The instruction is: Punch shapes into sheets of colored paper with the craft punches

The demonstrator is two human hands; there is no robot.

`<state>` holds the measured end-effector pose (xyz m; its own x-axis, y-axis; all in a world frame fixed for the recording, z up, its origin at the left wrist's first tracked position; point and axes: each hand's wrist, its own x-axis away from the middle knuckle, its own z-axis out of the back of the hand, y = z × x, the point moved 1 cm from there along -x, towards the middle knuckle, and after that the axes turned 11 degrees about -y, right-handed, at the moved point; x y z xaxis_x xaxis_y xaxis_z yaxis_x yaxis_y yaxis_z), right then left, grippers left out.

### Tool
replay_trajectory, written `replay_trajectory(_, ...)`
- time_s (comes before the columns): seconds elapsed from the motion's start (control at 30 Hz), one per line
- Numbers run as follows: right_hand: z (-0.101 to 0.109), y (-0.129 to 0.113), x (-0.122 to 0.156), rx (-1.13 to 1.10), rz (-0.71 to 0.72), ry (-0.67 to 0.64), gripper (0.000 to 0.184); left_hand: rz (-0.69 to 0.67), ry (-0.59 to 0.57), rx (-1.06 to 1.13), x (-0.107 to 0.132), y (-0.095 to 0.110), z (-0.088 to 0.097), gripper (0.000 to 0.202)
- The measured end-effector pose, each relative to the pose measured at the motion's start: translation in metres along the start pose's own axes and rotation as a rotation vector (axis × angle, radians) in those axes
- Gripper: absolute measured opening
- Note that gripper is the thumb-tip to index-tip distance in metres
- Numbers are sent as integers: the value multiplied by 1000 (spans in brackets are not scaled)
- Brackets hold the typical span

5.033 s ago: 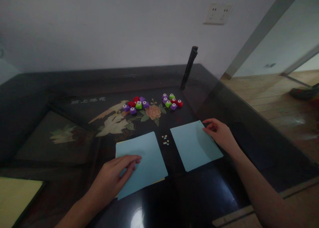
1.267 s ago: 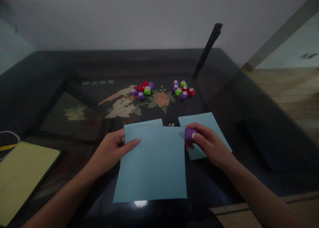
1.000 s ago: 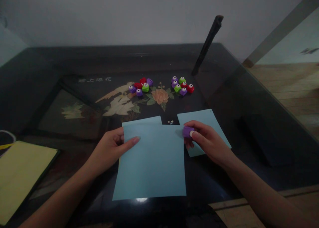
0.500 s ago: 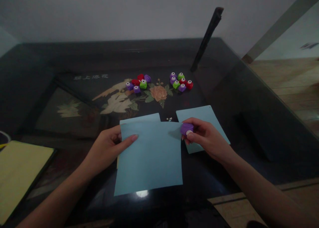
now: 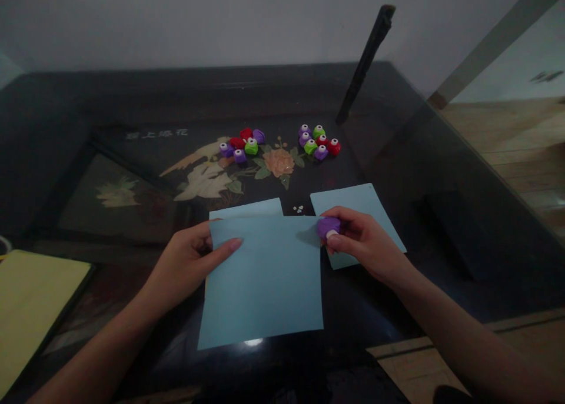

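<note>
My left hand (image 5: 189, 254) grips the left edge of a light blue sheet of paper (image 5: 265, 280), its thumb lying on top and the other fingers behind. In my right hand (image 5: 357, 239) is a purple craft punch (image 5: 328, 227) with a white button, my thumb at the button. The punch sits on the sheet's upper right corner; its slot is hidden from me. Beneath and behind the held sheet lies more blue paper (image 5: 247, 209). A second stack of blue paper (image 5: 348, 201) rests under my right hand. Several tiny paper cut-outs (image 5: 298, 209) lie between the stacks.
Two groups of purple, red and green punches, a left group (image 5: 239, 156) and a right group (image 5: 321, 152), stand farther back on the dark glossy table (image 5: 441, 186). A black stick-like object (image 5: 366, 63) rises behind them. A yellow pad (image 5: 39, 298) lies at the left.
The view has shifted slightly. My hands keep the same hold on the sheet and the punch, with the punch at the same corner and only a very small movement.
</note>
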<state>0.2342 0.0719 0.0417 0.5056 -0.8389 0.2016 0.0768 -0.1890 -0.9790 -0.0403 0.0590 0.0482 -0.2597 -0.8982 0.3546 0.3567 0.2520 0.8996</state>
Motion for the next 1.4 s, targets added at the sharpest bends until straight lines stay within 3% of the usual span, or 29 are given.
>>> replay_trajectory(0.33, 3, 0, 0, 17, 20, 0, 26, -27, 41, -46, 0, -3, 2, 24)
replay_trajectory(0.53, 6, -5, 3, 89, 32, 21, 35, -11, 155, -118, -2, 0, 22, 30)
replay_trajectory(0.63, 6, -6, 5, 131, 107, 73, 38, -11, 96, -262, -10, -7, 32, 33)
replay_trajectory(0.73, 4, -4, 7, 212, 199, 144, 38, -61, 18, -441, -20, -18, 29, 37)
replay_trajectory(0.87, -1, -5, 8, 304, 265, 147, 30, -147, 76, -791, -21, -23, 14, 61)
replay_trajectory(0.93, -3, -7, 9, 339, 292, 150, 28, -214, 210, -1006, -15, -17, 8, 61)
replay_trajectory(1.03, -7, -13, 11, 446, 357, 165, 27, -360, 389, -1184, -2, 4, -2, 42)
replay_trajectory(1.2, -13, -21, 19, 605, 424, 153, 32, -774, 226, -1066, 10, 56, -29, 17)
replay_trajectory(1.3, -15, -20, 23, 543, 413, 131, 39, -901, 228, -1004, 8, 75, -43, 14)
replay_trajectory(1.4, -16, -17, 26, 464, 437, 138, 42, -976, 226, -995, 4, 79, -49, 12)
